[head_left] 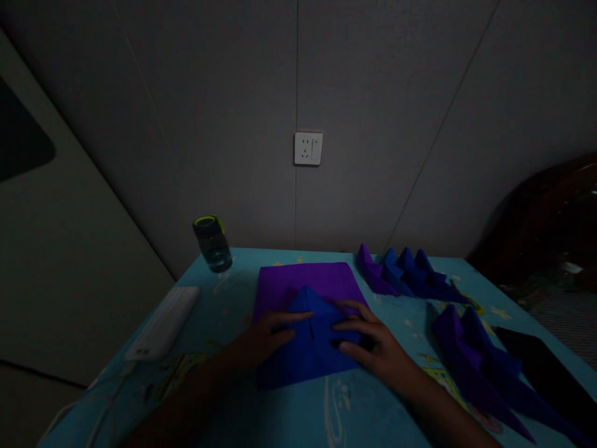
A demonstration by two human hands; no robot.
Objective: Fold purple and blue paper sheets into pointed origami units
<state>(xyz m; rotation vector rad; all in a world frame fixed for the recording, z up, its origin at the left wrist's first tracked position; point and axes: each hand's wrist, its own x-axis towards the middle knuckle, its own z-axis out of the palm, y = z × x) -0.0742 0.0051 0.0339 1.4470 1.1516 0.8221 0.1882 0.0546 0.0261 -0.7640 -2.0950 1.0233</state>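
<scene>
Left hand, blue pointed folded-paper piece, right hand: lower centre of frame, both hands about equally near.
One white rectangular block lower left, one see-through bottle with lime rim, then the left hand, loosely open, fingers on the blue piece. That's pointing up-frame, no obvious long axis, overlapping one purple paper sheet. Right hand's spread on it too, no grip I can see. Then six folded-paper boats, four blue, two purple, and one flat black slab lower right.
</scene>
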